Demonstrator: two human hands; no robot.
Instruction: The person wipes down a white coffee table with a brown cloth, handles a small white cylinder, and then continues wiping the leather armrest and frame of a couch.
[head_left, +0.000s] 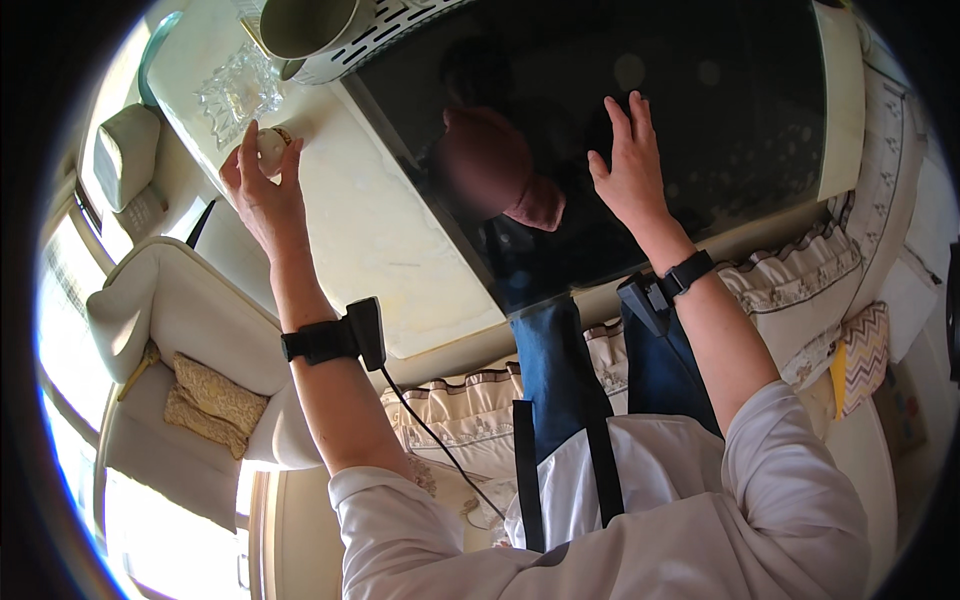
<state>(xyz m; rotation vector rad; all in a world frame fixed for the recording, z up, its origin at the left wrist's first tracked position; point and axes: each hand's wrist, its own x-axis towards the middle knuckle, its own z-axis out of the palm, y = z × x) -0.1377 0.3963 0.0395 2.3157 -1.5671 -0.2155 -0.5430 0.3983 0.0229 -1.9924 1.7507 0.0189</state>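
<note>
My left hand (262, 176) has its fingers around a small round white object with a gold-coloured band (271, 148), at the left part of the table. Just beyond it lies a spiky clear glass dish (240, 90), perhaps an ashtray. My right hand (630, 165) is over the glossy black panel (720, 150) of the table, fingers spread, holding nothing. Whether it touches the panel I cannot tell. A dull pink cloth-like shape (536, 202) shows in the dark surface left of my right hand and looks like a reflection. Both wrists wear black straps with small devices.
A wide grey-green round container (307, 26) and a white slotted basket (352, 49) stand at the table's far edge. The pale stone tabletop (405, 247) lies nearer. An armchair with a patterned cushion (214, 401) is at the left, a sofa with ruffled covers (787, 277) at the right.
</note>
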